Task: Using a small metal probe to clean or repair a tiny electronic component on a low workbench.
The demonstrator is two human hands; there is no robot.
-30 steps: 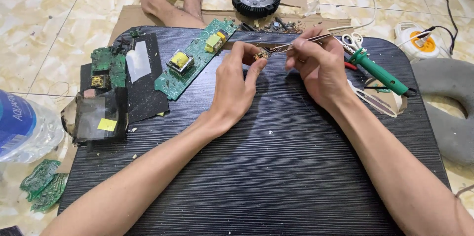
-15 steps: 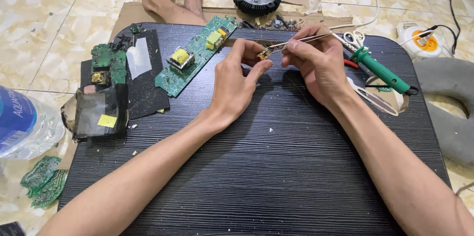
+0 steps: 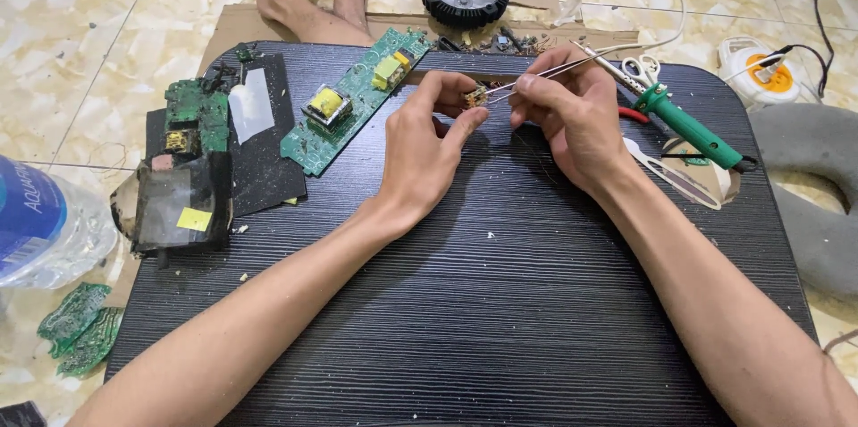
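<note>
Hands (image 3: 500,123) | closer together on small part (image 3: 475,96) | tweezers (image 3: 545,76) unchanged

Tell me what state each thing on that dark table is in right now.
Left hand: pinching small brown component.
Right hand: gripping thin metal tweezers, tips at component.
Long green circuit board: lying flat, untouched.
Green-handled soldering iron: resting on table.

bottle label (image 3: 20,212): blue-white, far left edge | yellow sticker (image 3: 194,219): squarish, maybe paper, on dark board
</note>
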